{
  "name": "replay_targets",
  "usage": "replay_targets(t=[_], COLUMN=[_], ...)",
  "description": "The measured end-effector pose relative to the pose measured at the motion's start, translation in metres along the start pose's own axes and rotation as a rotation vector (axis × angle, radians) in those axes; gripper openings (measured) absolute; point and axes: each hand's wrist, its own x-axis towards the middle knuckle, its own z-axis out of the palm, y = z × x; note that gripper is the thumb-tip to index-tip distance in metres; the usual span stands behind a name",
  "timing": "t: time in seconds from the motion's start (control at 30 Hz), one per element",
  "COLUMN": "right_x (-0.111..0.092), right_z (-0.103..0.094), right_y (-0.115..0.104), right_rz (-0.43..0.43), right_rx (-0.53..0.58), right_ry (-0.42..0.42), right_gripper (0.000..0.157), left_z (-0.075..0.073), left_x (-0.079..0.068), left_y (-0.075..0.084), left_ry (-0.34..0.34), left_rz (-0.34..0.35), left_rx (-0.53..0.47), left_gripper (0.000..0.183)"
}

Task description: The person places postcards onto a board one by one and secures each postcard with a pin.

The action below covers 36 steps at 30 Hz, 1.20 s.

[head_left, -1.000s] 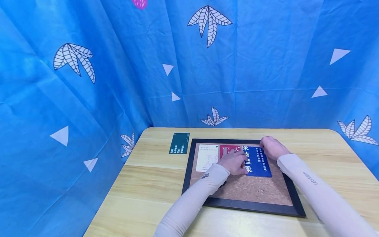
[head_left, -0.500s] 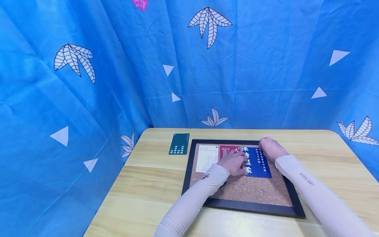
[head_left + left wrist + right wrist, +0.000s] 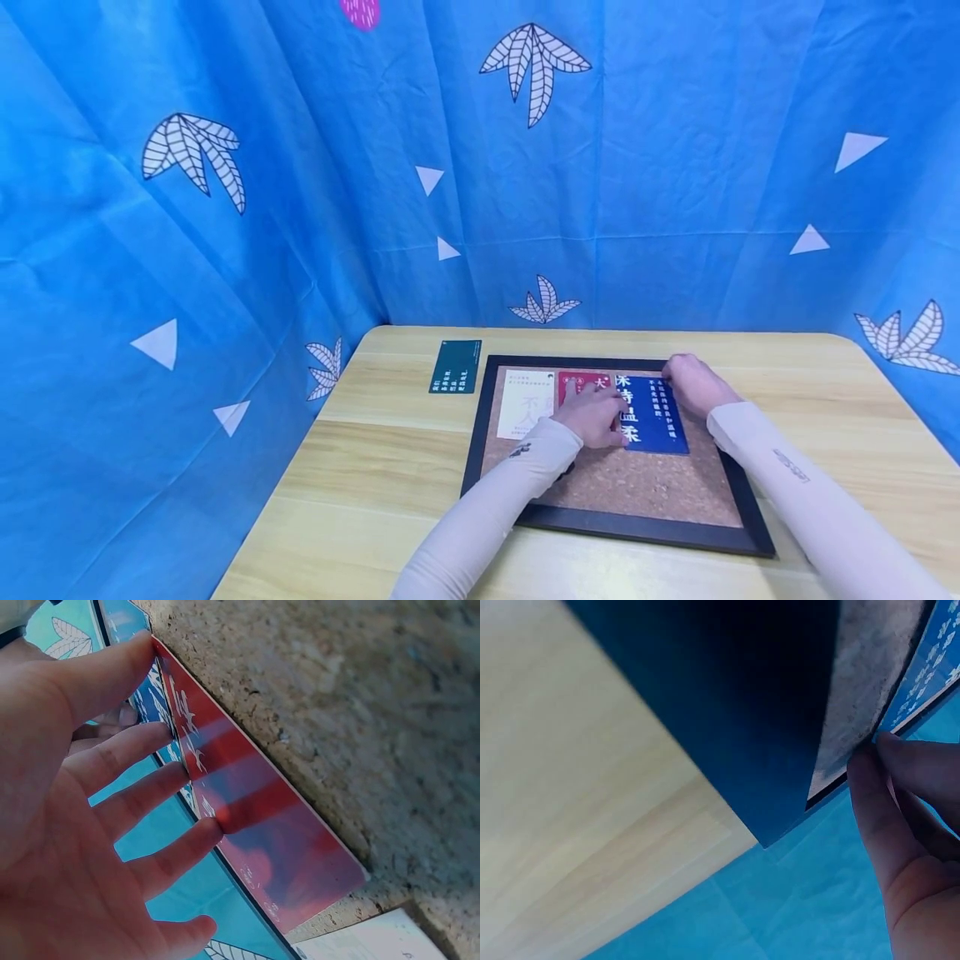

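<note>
A black-framed cork board (image 3: 645,492) lies on the table. On it, left to right, are a white card (image 3: 517,400), a red card (image 3: 581,379) and a blue card (image 3: 660,429), all with printed characters. My left hand (image 3: 592,417) rests over the seam between red and blue. In the left wrist view its fairly straight fingers and thumb touch the red card's edge (image 3: 262,802). At the blue card's upper right corner, the thumb and forefinger of my right hand (image 3: 697,385) pinch the card (image 3: 926,682); whether anything small sits between the fingertips is hidden.
A dark green card (image 3: 456,367) lies on the wooden table (image 3: 360,475), left of the board. A small black object (image 3: 566,469) shows partly behind the left wrist. Blue patterned curtain (image 3: 675,167) hangs behind the table and along its left side.
Both hands keep nearly the same places on the cards. The right hand shifts only slightly at the blue card's corner, and the whole head view drifts a little downward.
</note>
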Motion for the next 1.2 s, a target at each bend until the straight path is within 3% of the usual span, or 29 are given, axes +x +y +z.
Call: replay_targets(t=[0.23,0.7,0.9,1.2], right_x=[-0.007,-0.012,-0.011,-0.011], right_z=[0.003,0.006,0.008,0.01], right_y=[0.0,-0.001,0.0,-0.002], right_rz=[-0.027,-0.027,-0.053,-0.035], right_rx=[-0.013,-0.018,-0.042,-0.069], right_ry=[0.046,0.037,0.058,0.045], right_gripper=[0.02,0.024,0.023,0.021], left_z=[0.0,-0.001,-0.001,-0.001], left_x=[0.0,0.001,0.001,0.0], left_y=[0.001,0.0,0.001,0.001], left_ry=[0.003,0.006,-0.003,0.005], left_rz=[-0.013,0.002,-0.008,-0.004], left_rx=[0.001,0.029,0.024,0.041], left_gripper=[0.05,0.044,0.034,0.046])
